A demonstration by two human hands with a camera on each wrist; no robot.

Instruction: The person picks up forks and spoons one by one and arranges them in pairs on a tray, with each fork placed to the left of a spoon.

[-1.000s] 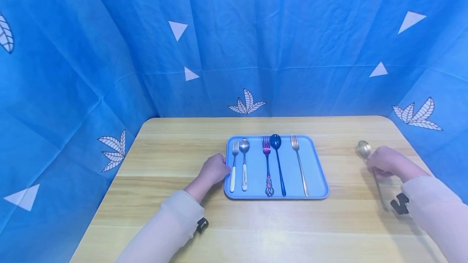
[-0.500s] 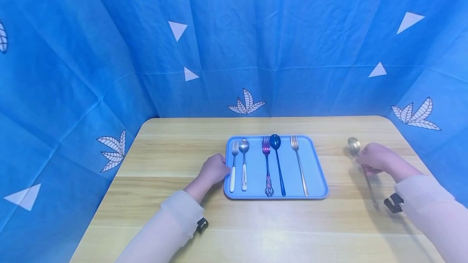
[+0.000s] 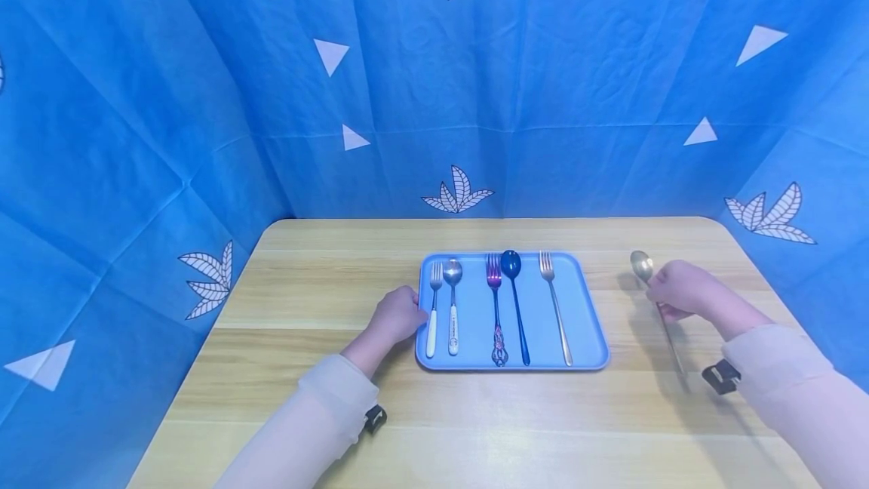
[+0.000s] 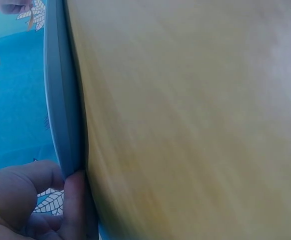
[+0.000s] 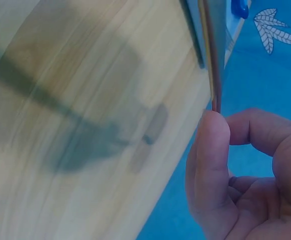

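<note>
At the right of the head view, my right hand (image 3: 684, 291) pinches a gold-toned spoon (image 3: 641, 265) by its long handle, bowl pointing away from me. The right wrist view shows that handle (image 5: 213, 60) between thumb and fingers, with the spoon's shadow on the wood. My left hand (image 3: 394, 315) grips the left rim of a light blue tray (image 3: 586, 323); in the left wrist view the rim (image 4: 65, 100) is pinched between thumb and finger. On the tray lie a white-handled fork (image 3: 432, 327), a white-handled spoon (image 3: 453, 323), a purple fork (image 3: 498, 300), a dark blue spoon (image 3: 519, 308) and a metal fork (image 3: 557, 308).
The tray rests on a light wooden table (image 3: 326, 262) with rounded back corners. A blue patterned curtain (image 3: 421, 81) hangs close behind the table and along both sides. Bare wood lies between the tray and the spoon.
My right hand has moved left toward the tray, carrying the spoon with it. The left hand, the tray and its cutlery have stayed in place.
</note>
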